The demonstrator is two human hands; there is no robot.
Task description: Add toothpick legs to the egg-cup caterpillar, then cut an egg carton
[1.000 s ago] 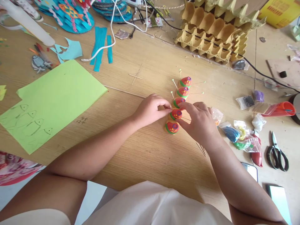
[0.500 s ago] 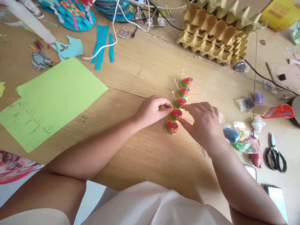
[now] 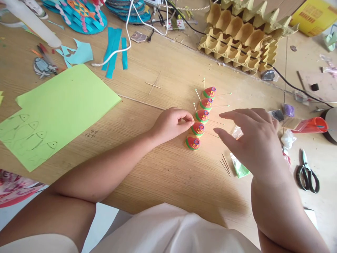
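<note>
A slanting row of egg-carton cups covered in red and green clay with small faces, the caterpillar row (image 3: 202, 116), lies on the table. Toothpicks tipped with pale green balls stick out from both sides of several cups. My left hand (image 3: 173, 123) is closed in a pinch at the left side of the second cup from the front; what its fingertips hold is hidden. To the right of the row hovers my right hand (image 3: 250, 137), thumb and fingers apart with nothing between them. Several loose toothpicks (image 3: 225, 164) lie below it, beside a green clay packet (image 3: 240, 167).
Green paper (image 3: 71, 105) with fish drawings lies at left, blue paper strips (image 3: 113, 52) behind it. Egg cartons (image 3: 234, 42) stand at the back right. Scissors (image 3: 308, 175) and a red cup (image 3: 313, 125) are on the right. A white cable (image 3: 127, 31) crosses the back.
My right hand has let go at the row and moved right, its fingers spreading. A green-tipped toothpick now shows on the second cup's right side. My left hand has stayed in place.
</note>
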